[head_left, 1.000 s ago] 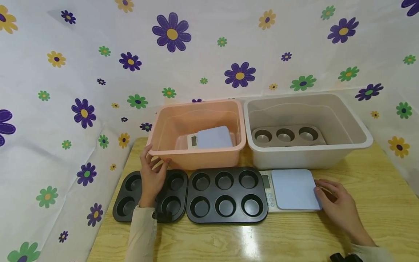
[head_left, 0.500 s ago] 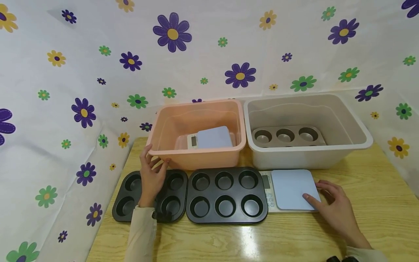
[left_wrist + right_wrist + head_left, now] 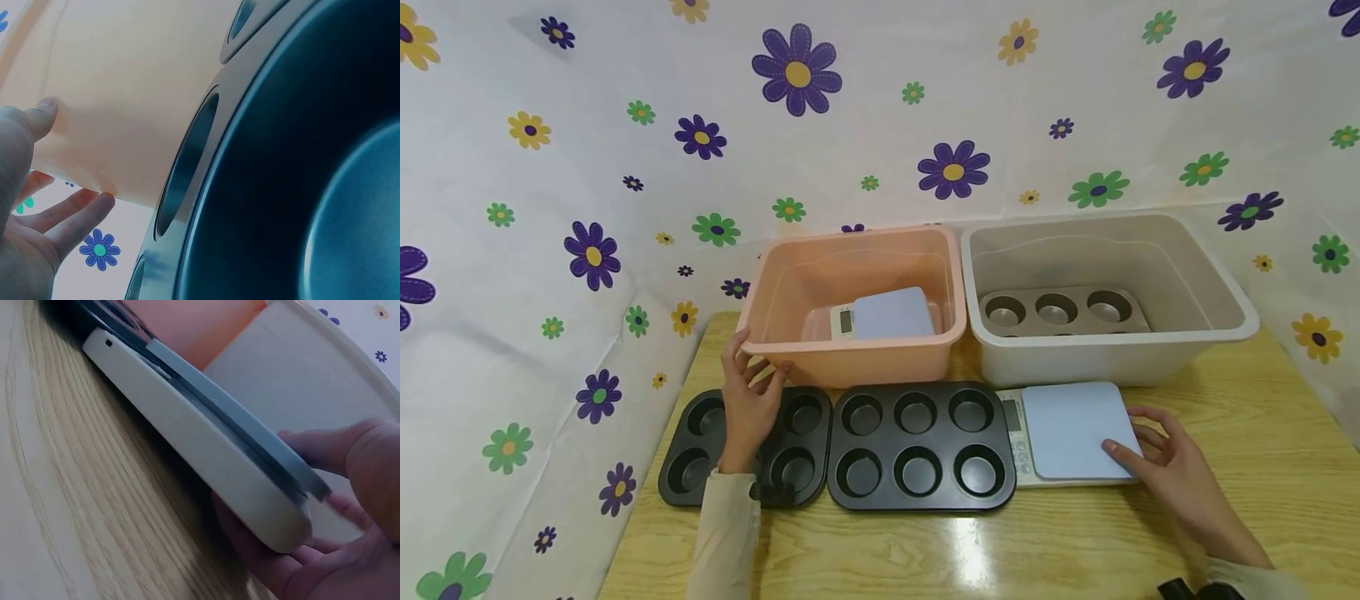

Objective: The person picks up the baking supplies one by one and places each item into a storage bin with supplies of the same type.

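My right hand (image 3: pixel 1183 483) grips the right end of a white kitchen scale (image 3: pixel 1078 433) with a pale blue top plate. Its thumb lies over the plate, with fingers underneath; in the right wrist view that end of the scale (image 3: pixel 194 447) is tilted up off the table. My left hand (image 3: pixel 751 410) holds the front left corner of a peach plastic bin (image 3: pixel 857 362), thumb against the front wall and fingertips around the side edge, as the left wrist view shows. A second scale (image 3: pixel 891 314) lies inside this bin. My left forearm crosses a black muffin tin (image 3: pixel 793 471).
Another black muffin tin (image 3: pixel 920 492) sits between the first tin and the gripped scale. A beige bin (image 3: pixel 1075 358) stands right of the peach one, holding a brown muffin tin (image 3: pixel 1081 293). The wooden table (image 3: pixel 865 554) meets a flowered cloth backdrop (image 3: pixel 850 133).
My right thumb has moved from the scale's right edge onto its plate, and the scale's right end has risen slightly. The left hand stays at the peach bin's corner.
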The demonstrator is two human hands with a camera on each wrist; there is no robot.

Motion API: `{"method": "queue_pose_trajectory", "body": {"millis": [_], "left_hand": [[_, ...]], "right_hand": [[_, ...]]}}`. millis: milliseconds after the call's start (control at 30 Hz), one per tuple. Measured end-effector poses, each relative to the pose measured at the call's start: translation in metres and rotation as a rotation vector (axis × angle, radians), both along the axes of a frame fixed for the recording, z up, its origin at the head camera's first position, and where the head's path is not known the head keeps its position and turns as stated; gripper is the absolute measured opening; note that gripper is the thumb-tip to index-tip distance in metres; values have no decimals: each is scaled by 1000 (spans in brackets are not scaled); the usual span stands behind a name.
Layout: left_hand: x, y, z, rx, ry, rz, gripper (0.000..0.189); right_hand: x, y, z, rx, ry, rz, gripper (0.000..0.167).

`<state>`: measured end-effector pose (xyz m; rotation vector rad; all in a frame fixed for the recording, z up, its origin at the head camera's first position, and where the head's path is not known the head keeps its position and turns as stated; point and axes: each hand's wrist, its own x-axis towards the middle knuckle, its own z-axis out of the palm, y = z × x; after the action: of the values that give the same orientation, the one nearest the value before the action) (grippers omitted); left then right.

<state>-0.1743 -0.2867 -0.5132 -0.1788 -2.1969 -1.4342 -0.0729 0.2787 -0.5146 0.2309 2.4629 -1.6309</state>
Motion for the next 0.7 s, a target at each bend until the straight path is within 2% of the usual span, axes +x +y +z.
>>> {"method": "queue_pose_trajectory", "body": {"millis": [133,267,500,700], "left_hand": [[0,0,0,-1,7,2,86],[-2,-1,-3,-4,28,-1,84],[-2,-1,-2,-2,29,-6,84],[-2,-1,-4,-5,28,3,85]], "right_hand": [[0,4,-2,52,74,57,86],[1,7,-3,121,132,117,68],[0,20,0,183,44,128,70],[3,33,5,156,60,100,71]]}}
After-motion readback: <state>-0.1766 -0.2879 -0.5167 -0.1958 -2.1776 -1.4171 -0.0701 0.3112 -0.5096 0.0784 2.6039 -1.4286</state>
